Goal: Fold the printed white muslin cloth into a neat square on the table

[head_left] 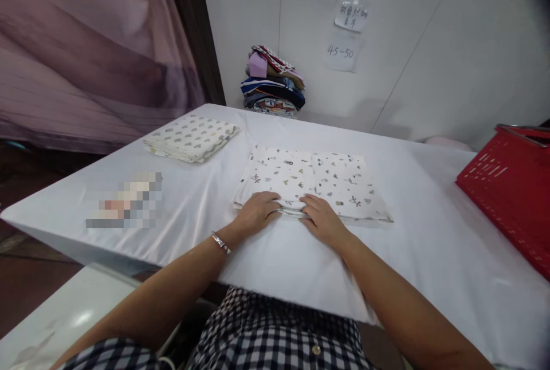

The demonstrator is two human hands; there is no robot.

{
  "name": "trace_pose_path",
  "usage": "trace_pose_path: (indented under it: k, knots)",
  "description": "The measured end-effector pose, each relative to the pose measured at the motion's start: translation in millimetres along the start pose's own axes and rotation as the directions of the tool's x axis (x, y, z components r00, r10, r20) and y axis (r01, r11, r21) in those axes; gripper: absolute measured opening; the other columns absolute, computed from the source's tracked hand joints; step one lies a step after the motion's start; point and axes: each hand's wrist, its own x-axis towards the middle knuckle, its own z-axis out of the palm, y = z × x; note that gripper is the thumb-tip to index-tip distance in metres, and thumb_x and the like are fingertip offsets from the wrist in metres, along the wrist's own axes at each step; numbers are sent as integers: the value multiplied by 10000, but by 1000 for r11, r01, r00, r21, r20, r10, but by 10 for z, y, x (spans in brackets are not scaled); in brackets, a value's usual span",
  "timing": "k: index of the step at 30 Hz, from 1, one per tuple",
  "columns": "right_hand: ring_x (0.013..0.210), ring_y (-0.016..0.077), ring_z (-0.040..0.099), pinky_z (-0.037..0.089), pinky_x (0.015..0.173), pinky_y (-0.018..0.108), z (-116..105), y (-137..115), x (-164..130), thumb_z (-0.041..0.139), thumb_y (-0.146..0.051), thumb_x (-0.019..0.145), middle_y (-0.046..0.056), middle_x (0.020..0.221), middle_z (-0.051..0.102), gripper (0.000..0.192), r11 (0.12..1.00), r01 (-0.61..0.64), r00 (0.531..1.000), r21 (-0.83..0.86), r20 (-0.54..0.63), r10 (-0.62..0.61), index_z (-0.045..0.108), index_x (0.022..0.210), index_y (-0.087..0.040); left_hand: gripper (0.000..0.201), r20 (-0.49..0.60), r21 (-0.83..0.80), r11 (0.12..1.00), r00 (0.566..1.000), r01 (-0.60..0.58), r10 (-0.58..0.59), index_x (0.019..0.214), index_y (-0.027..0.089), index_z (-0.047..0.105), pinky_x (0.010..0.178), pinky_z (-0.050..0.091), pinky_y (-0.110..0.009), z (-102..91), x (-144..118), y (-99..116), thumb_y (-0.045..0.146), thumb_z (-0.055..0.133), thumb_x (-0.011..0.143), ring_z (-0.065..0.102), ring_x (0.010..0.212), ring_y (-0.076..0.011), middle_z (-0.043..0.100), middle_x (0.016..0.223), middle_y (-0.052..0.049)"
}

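Observation:
A white cloth (301,172) printed with small plants and shapes lies folded in layers on the table. At its near edge, left of the middle, my left hand (259,211) pinches the layers, fingers on top and thumb at the rim. A short gap to the right, my right hand (323,218) holds the same edge in a similar way. Between the hands the edge bulges up slightly. Toward the back left rests another folded cloth (193,136), white with grey heart-like shapes, apart from both hands.
A white cover drapes the table (429,255). On the left lies a pixelated item (129,197). A red basket (511,187) stands at the right. Behind the table is a stack of folded fabrics (275,83) against the wall, with paper notes (344,52) above.

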Motion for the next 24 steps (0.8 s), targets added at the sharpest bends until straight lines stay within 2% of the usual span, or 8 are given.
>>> trace_pose_path:
  k: [5,10,15,19,21,24]
  knots:
    - [1261,263,369,365,989,468,14,-13,9,441,-180,890,124,1284,511,135,999,-13,1000,-34,-18,12,573,867,-159,225,5,10,1000,1000,-9,9,865,180,637,875,438,-384,2,0,17,286,441,892,544,1009,-211,601,1104,-83]
    - [1268,258,363,360,1002,472,18,15,-26,461,-232,890,111,1280,511,137,1000,2,999,14,-44,-1,585,886,-176,205,-29,-44,999,1000,-10,9,881,188,634,899,431,-375,-22,-45,-1,310,469,883,545,1026,-200,610,1090,-77]
    - [1168,221,469,394,980,428,-22,5,-70,451,-263,903,96,1211,564,169,997,-17,998,76,-55,22,600,948,-198,146,-111,-88,993,989,83,-93,817,174,603,868,448,-348,-114,-147,-71,260,494,862,568,979,-181,630,1004,-76]
    - [1116,210,507,419,953,409,-43,-11,-77,434,-262,909,92,1185,585,198,996,-38,998,81,-55,43,614,962,-195,120,-213,-92,983,961,161,-177,805,168,587,841,456,-341,-213,-268,-153,242,501,846,584,938,-174,641,952,-74]
    - [1104,211,517,426,945,409,-40,-12,-70,432,-263,909,84,1177,592,206,996,-33,998,79,-55,37,626,936,-200,108,-242,-58,976,946,209,-217,855,169,593,852,451,-355,-248,-329,-193,236,509,838,582,948,-181,644,965,-76]
    - [1083,215,538,442,931,417,-18,-4,-64,418,-259,911,76,1161,607,230,995,-42,994,85,-93,50,641,940,-213,188,-214,14,967,946,253,-244,986,178,594,889,434,-388,-274,-405,-243,234,533,817,563,1000,-201,634,1029,-80]
